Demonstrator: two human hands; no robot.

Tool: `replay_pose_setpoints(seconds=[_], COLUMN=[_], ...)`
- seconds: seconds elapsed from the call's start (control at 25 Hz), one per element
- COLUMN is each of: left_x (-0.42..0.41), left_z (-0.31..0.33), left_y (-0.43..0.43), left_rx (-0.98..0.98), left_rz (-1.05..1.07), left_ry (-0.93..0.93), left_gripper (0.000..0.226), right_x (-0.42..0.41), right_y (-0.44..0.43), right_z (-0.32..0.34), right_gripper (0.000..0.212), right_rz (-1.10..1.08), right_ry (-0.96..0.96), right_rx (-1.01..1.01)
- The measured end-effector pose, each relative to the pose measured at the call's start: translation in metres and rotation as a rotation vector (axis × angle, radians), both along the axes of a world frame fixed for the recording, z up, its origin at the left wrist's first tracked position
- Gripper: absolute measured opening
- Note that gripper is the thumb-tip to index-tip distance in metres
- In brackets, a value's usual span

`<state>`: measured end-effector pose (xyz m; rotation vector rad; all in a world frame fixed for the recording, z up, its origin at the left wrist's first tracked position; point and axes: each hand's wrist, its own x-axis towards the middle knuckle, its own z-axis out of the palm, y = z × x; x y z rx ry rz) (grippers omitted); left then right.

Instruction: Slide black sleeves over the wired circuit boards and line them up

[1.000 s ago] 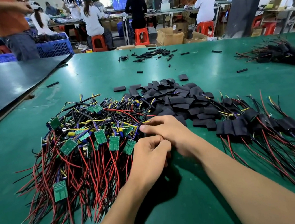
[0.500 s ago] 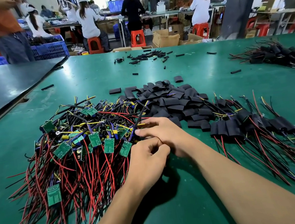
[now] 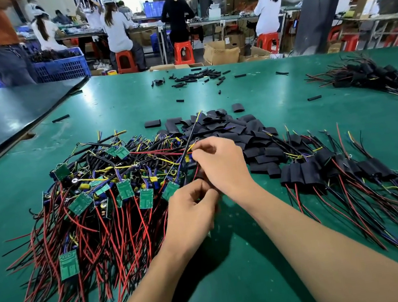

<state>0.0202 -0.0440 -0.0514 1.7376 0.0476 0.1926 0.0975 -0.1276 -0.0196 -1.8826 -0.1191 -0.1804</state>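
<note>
A tangled heap of green circuit boards (image 3: 124, 189) with red, black and yellow wires covers the left of the green table (image 3: 237, 286). Behind my hands lies a pile of loose black sleeves (image 3: 249, 131). To the right, sleeved boards (image 3: 306, 174) lie in a row with their wires trailing toward me. My right hand (image 3: 222, 163) pinches thin wires at the heap's right edge, lifted off the table. My left hand (image 3: 191, 210) sits just below it, fingers curled round something dark that I cannot make out, with wires running into it.
More small black sleeves (image 3: 195, 77) are scattered at the table's far side. Another bundle of sleeved boards (image 3: 366, 76) lies far right. A dark panel (image 3: 4, 116) overlaps the table's left edge. Several people work at benches beyond.
My right hand has risen from the table and drawn thin wires up out of the heap. My left hand stays close beneath it, barely moved.
</note>
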Motion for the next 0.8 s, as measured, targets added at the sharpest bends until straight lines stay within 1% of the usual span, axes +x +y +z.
replay_pose_setpoints(seconds=[0.08, 0.16, 0.24, 0.32, 0.4, 0.48, 0.52, 0.56, 0.68, 0.76, 0.8], left_x=[0.001, 0.003, 0.006, 0.008, 0.009, 0.010, 0.010, 0.010, 0.010, 0.009, 0.008], left_z=[0.003, 0.006, 0.008, 0.007, 0.004, 0.003, 0.002, 0.001, 0.001, 0.002, 0.002], left_y=[0.001, 0.004, 0.006, 0.006, 0.004, 0.003, 0.002, 0.002, 0.001, 0.000, -0.001], left_rx=[-0.118, -0.252, -0.351, -0.362, -0.333, -0.314, -0.303, -0.293, -0.265, -0.248, -0.253], left_rz=[0.001, 0.009, 0.045, 0.088, 0.106, 0.103, 0.096, 0.087, 0.046, 0.021, 0.006], left_ry=[0.030, 0.070, 0.098, 0.115, 0.130, 0.140, 0.143, 0.143, 0.139, 0.131, 0.129], left_gripper=[0.012, 0.011, 0.012, 0.014, 0.015, 0.015, 0.015, 0.015, 0.016, 0.016, 0.017], right_x=[-0.001, -0.003, -0.004, -0.003, 0.001, 0.000, -0.004, -0.009, -0.025, -0.029, -0.029], right_y=[-0.001, -0.003, -0.010, -0.022, -0.037, -0.049, -0.053, -0.057, -0.070, -0.080, -0.085], right_z=[0.010, 0.015, 0.019, 0.022, 0.021, 0.017, 0.012, 0.004, -0.016, -0.020, -0.019], right_gripper=[0.012, 0.014, 0.016, 0.018, 0.019, 0.017, 0.015, 0.014, 0.019, 0.015, 0.011], right_rz=[-0.007, -0.032, -0.118, -0.212, -0.271, -0.255, -0.227, -0.195, -0.090, -0.013, 0.037], right_ry=[-0.112, -0.170, -0.200, -0.173, -0.087, 0.056, 0.134, 0.199, 0.329, 0.453, 0.514], right_rx=[-0.018, 0.028, 0.112, 0.273, 0.498, 0.749, 0.829, 0.856, 0.842, 0.878, 0.933])
